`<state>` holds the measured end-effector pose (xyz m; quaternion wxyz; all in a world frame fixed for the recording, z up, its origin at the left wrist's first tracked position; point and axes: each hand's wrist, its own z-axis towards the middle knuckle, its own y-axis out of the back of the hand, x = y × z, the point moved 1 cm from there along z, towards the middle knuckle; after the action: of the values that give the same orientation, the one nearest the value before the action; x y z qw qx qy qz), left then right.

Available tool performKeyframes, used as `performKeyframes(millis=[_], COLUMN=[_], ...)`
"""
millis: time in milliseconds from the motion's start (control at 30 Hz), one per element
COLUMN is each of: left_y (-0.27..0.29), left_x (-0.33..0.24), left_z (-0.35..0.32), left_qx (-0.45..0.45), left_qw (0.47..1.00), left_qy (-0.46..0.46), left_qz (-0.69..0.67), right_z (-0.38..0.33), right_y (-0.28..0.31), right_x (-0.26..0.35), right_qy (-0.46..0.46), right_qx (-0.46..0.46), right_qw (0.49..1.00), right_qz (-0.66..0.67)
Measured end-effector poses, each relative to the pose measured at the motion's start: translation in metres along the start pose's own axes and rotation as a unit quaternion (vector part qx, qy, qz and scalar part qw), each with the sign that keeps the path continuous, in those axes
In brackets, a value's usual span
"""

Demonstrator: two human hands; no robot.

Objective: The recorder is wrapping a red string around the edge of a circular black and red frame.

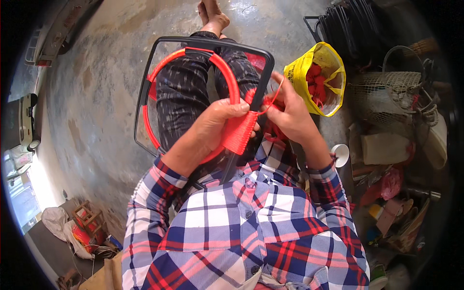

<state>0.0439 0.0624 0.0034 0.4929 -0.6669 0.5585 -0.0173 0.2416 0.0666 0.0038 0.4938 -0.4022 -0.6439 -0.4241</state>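
a red hoop (231, 82) is being clamped by the left hand (217, 123), its fingers closed over the band of red wrapping (239, 131). the right hand (290, 116) is pinching a thin red cord (275, 96), which is looping up from the wrapping. turns are probably best being kept taut and side by side. a rigid black frame (145, 87) is lying across the lap; a yellow bag (319, 77) is standing beyond the right fingers.

Red hoop (193, 63), black frame (212, 43) — yellow bag (299, 72), plaid shirt (241, 232)
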Motion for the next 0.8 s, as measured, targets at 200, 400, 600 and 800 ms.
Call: performKeyframes(millis=[200, 400, 600, 800], left_y=[0.004, 0.002, -0.004, 0.016], left_x=[0.009, 0.006, -0.008, -0.003], left_z=[0.007, 0.006, 0.003, 0.001], left_qx=[-0.008, 0.013, -0.004, -0.061], left_qw=[0.999, 1.000, 1.000, 0.994], left_qy=[-0.010, -0.011, -0.016, -0.070], left_qz=[-0.034, 0.001, 0.014, -0.060], right_z=[0.026, 0.047, 0.032, -0.010], right_y=[-0.018, -0.020, -0.002, 0.043], right_x=[0.012, 0.007, 0.021, 0.006], right_qy=[0.089, 0.062, 0.188, 0.092], right_qx=[-0.064, -0.096, -0.262, -0.069], right_qw=[0.962, 0.972, 0.946, 0.954], right_qz=[0.248, 0.206, -0.030, -0.275])
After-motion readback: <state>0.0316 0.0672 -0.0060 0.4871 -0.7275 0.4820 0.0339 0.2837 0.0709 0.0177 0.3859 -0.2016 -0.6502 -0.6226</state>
